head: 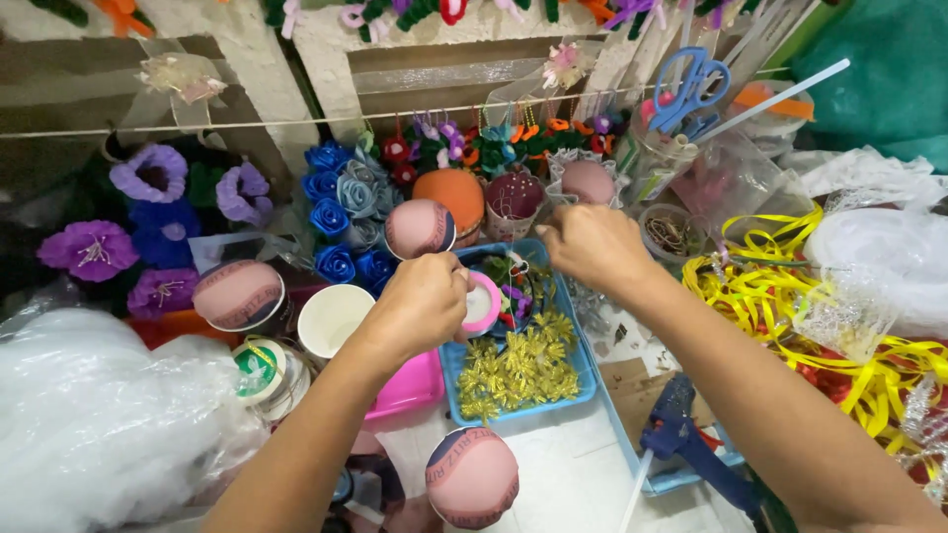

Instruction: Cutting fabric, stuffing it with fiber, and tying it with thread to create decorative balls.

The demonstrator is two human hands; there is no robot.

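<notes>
Hiding fingertips: right hand (592, 247) over tray (585, 380)

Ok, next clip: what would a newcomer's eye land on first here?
Probably the two hands at centre: the left hand holds a pink tape roll over a blue tray of gold sprigs, the right hand beside it. Then the tangle of yellow ribbon at right and the purple flowers at left.

Blue glue gun (681, 434), yellow ribbon (780, 296) (tangled), purple flowers (148, 178)
</notes>
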